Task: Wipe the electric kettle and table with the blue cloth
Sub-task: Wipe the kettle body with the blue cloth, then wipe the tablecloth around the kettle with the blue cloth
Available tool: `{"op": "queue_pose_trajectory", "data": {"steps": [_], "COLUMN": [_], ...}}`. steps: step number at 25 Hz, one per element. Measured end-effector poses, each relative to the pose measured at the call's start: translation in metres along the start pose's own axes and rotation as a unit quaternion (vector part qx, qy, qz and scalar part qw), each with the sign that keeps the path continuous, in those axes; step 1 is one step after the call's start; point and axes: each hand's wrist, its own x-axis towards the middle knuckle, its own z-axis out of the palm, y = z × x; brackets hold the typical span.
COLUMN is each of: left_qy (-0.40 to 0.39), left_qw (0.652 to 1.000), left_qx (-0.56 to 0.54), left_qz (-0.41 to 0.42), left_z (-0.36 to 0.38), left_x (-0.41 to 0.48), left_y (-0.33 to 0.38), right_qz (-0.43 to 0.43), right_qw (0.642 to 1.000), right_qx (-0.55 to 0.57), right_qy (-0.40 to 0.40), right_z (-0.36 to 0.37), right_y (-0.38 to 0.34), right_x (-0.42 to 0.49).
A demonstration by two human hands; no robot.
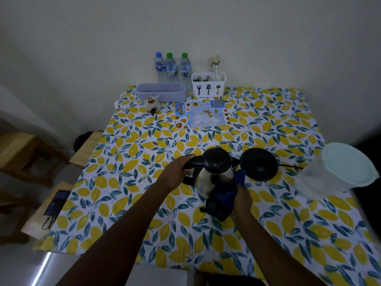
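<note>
Electric kettle (214,172), handle gripped by left hand (179,169), right hand (243,198) clutching blue cloth (228,195): hard rubbing risks tipping.

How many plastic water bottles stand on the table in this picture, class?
3, in a row at the table's far edge against the wall: a blue-capped clear plastic bottle leftmost, a green-capped bottle in the middle, another green-capped bottle rightmost beside the white cutlery holder. None seems hidden.
</note>
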Motion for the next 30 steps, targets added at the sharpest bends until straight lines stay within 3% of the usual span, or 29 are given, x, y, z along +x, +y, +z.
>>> {"op": "queue_pose_trajectory", "data": {"steps": [5, 8, 12, 16, 20, 22, 27, 30], "left_qy": [0.047, 0.064, 0.059, 0.059, 0.103, 0.082, -0.095, -0.094], "left_qw": [0.999, 0.998, 0.998, 0.998, 0.99, 0.986, 0.978, 0.973], "left_qx": [-0.004, -0.017, -0.01, -0.012, -0.047, -0.033, 0.065, 0.119], "left_qz": [0.023, 0.006, -0.002, 0.0, -0.087, -0.141, -0.176, -0.174], "left_z": [0.007, 0.004, 0.0, -0.001, 0.029, 0.058, 0.107, 0.117], "left_x": [0.0, 0.009, 0.024, 0.026, -0.001, -0.022, -0.07, -0.087], "left_y": [-0.004, -0.004, -0.01, -0.009, -0.017, -0.032, -0.071, -0.08], "right_qz": [-0.117, -0.202, -0.316, -0.281, -0.261, -0.24, -0.262, -0.295], "right_qw": [0.981, 0.95, 0.871, 0.8, 0.677, 0.67, 0.641, 0.624], "right_qx": [-0.154, -0.236, -0.372, -0.528, -0.687, -0.701, -0.717, -0.713], "right_qy": [-0.019, 0.02, 0.056, 0.035, -0.04, -0.055, -0.087, -0.122], "right_z": [-0.025, -0.025, -0.028, -0.028, -0.026, -0.025, -0.015, 0.005], "right_y": [-0.009, -0.017, -0.008, 0.014, 0.035, 0.04, 0.07, 0.084], "right_x": [-0.003, -0.006, 0.012, 0.03, 0.045, 0.044, -0.005, -0.027]}}
